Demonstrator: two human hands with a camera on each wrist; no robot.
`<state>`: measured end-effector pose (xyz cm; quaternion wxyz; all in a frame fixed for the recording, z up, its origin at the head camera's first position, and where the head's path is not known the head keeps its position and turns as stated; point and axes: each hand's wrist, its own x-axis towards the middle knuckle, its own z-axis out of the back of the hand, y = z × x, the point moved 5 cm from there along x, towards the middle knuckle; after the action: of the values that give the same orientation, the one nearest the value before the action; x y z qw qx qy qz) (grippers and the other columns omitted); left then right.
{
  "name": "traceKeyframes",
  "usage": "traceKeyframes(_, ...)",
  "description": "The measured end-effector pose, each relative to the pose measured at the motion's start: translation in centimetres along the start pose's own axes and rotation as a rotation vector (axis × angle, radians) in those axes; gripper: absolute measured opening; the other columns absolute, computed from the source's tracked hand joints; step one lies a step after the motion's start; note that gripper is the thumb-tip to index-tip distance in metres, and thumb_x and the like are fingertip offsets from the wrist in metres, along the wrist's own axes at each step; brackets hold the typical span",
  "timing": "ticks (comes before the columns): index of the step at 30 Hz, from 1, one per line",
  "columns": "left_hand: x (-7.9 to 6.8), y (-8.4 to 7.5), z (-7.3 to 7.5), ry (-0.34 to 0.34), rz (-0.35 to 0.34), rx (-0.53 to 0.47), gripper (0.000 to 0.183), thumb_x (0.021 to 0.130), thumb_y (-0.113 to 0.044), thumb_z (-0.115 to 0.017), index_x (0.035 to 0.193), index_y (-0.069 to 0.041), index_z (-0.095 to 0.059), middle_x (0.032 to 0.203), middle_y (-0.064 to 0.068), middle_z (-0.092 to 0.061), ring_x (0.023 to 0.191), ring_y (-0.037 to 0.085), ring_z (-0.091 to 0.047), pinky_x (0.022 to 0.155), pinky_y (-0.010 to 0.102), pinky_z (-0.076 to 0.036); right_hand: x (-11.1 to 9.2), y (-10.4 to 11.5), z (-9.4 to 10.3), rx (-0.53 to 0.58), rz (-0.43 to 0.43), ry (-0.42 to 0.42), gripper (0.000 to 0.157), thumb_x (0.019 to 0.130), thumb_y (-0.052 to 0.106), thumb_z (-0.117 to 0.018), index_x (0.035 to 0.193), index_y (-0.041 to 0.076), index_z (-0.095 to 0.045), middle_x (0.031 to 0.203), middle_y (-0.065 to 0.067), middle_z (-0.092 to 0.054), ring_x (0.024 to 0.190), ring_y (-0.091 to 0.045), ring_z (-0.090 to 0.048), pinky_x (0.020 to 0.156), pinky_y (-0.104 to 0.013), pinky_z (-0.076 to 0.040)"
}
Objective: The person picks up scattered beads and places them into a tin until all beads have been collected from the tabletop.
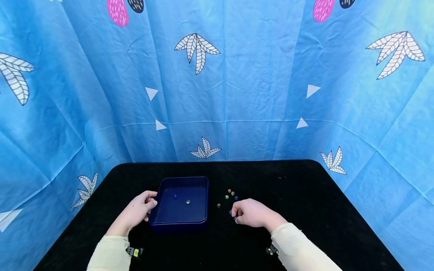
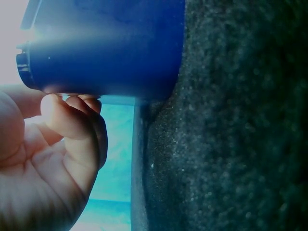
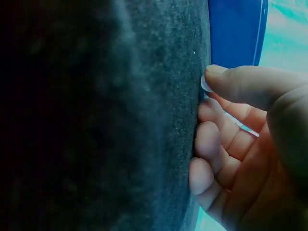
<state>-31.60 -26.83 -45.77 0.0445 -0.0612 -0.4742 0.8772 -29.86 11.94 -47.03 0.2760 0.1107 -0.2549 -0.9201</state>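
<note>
A square dark blue tray point(image 1: 179, 223) stands on the black table, with a blue marble point(image 1: 175, 196) and a greenish marble point(image 1: 188, 202) lying inside. At its left wall my left hand point(image 1: 137, 209) grips the side; the left wrist view shows bent fingers point(image 2: 72, 120) against the outer wall. To the right of the tray, my right hand point(image 1: 252, 213) is down at the tabletop and pinches a small blue marble point(image 1: 235, 218) by the fingertips. Another blue marble point(image 1: 230, 212) lies right beside those fingers. In the right wrist view the thumb point(image 3: 240, 84) partly hides the held piece.
Several loose marbles lie between the tray and my right hand: a reddish marble point(image 1: 229, 191), green ones, a blue marble point(image 1: 236, 198) and a brownish marble point(image 1: 218, 205). A blue patterned curtain point(image 1: 237, 94) surrounds the black table point(image 1: 288, 180) at the back and sides.
</note>
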Motion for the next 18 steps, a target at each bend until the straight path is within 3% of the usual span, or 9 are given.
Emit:
traceKeyframes(10, 0.05, 0.04, 0.00, 0.001, 0.002, -0.006, 0.040, 0.101, -0.006, -0.054, 0.139, 0.006, -0.048, 0.101, 0.013, -0.052, 0.077, 0.030, -0.058, 0.056, 0.035, -0.052, 0.02, -0.17, -0.06, -0.008, 0.001, -0.008, 0.015, 0.088, 0.017, -0.075, 0.089, 0.027, -0.064, 0.071, 0.014, -0.056, 0.062, -0.004, -0.050, 0.067, -0.029, -0.047)
traceKeyframes(18, 0.03, 0.05, 0.01, 0.002, 0.006, 0.003, 0.040, 0.101, -0.006, -0.054, 0.139, 0.006, -0.048, 0.101, 0.012, -0.052, 0.077, 0.027, -0.057, 0.057, 0.036, -0.052, -0.07, 0.02, 0.25, 0.068, -0.001, -0.007, 0.011, 0.091, 0.016, -0.073, 0.093, 0.024, -0.066, 0.074, 0.014, -0.060, 0.064, -0.006, -0.052, 0.066, -0.030, -0.048)
